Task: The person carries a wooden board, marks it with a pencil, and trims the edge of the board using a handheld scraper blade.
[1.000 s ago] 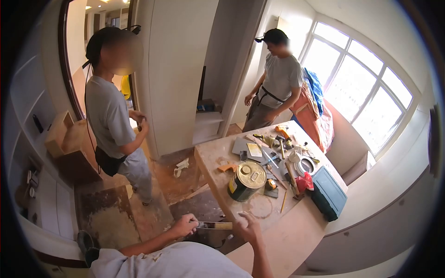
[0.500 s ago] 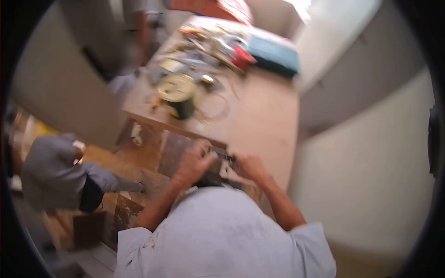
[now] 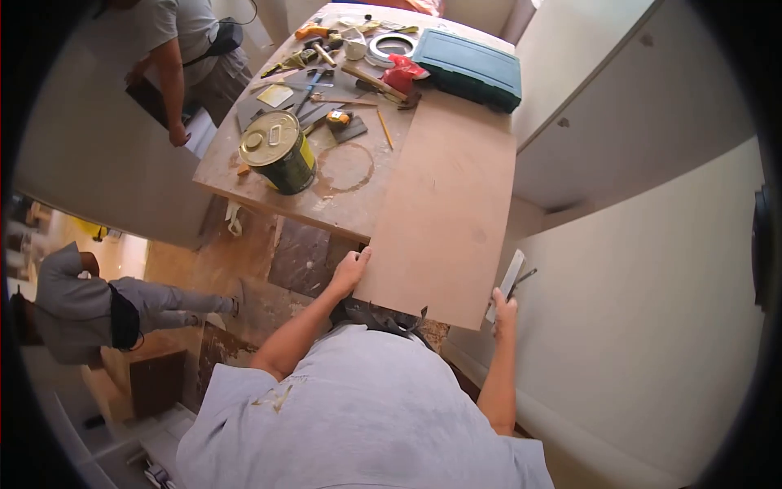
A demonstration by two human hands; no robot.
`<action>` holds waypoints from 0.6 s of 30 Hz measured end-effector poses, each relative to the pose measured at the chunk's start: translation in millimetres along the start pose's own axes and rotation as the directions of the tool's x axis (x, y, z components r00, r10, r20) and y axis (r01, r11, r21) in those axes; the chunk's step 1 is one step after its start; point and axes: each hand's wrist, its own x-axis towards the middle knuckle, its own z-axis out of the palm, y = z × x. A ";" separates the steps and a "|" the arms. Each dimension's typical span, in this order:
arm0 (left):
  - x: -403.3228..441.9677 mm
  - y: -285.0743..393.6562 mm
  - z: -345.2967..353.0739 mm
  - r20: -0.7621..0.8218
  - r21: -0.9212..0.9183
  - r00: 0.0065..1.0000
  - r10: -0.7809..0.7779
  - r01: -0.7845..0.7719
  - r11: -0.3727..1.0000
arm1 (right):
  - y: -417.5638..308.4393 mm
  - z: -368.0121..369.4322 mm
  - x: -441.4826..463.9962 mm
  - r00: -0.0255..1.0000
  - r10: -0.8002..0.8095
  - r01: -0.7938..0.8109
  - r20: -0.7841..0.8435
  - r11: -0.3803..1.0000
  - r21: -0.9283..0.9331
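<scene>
A flat reddish-brown wooden board (image 3: 444, 204) lies along the right side of the table, its near end reaching past the table's front edge towards my body. My left hand (image 3: 350, 270) is closed on the left edge of the board near its front corner. My right hand (image 3: 504, 314) is beside the board's right edge, closed around a flat silver metal strip (image 3: 511, 272) resembling a ruler or square blade. A thin dark rod (image 3: 527, 275), perhaps a pencil, sticks out beside the strip. A dark waist belt (image 3: 383, 316) shows below the board's near end.
The table (image 3: 346, 208) bears a large can (image 3: 278, 153), tape measure (image 3: 338, 120), pencil (image 3: 384, 129), hammer (image 3: 379, 84), tape roll (image 3: 393, 49) and green case (image 3: 468, 67). A person (image 3: 175, 65) stands back left; another person (image 3: 90, 301) is left. Pale panels (image 3: 635, 293) rise at right.
My hands have parted from in front of my waist. The left has reached the board's left edge; the right has moved right with the metal strip. The view is now sharper.
</scene>
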 end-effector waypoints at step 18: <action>19.0 -46.9 28.7 -0.121 -0.088 0.989 0.088 -0.099 0.991 | 25.6 9.5 -5.8 0.990 0.118 -0.137 0.080 0.947 0.290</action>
